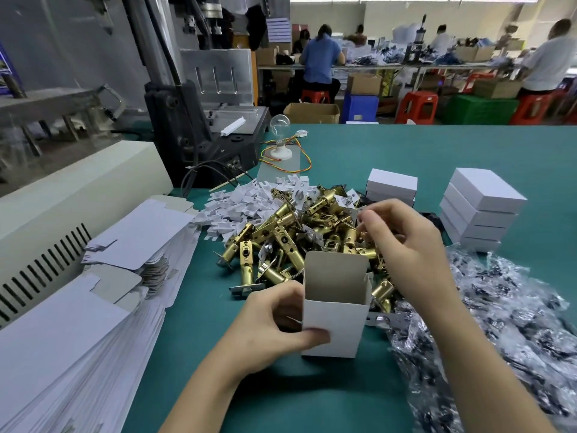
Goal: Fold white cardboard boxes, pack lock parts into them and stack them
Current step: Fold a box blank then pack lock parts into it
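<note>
Legible text: none anywhere in view.
Open white cardboard box [335,326]: plain, unprinted faces.
Stack of closed white cardboard boxes [480,210]: blank lids and sides.
Flat white cardboard blanks [62,339]: blank.
Dark grey machine base [215,157]: one tiny pale mark on its front, too small to read.

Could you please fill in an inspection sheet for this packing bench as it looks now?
Surface: green table, largely covered.
Job's things: open box upright at front; brass latches heaped behind it; flat blanks stacked left; closed boxes stacked far right.
Clutter: white card pieces beside the latches; plastic bags right.
Hands: left hand grips the open box; right hand over the latches, fingers curled, grip unclear.
Cables: coloured wires at a light bulb; black cables beside the machine.
Surroundings: people seated at far benches.
</note>
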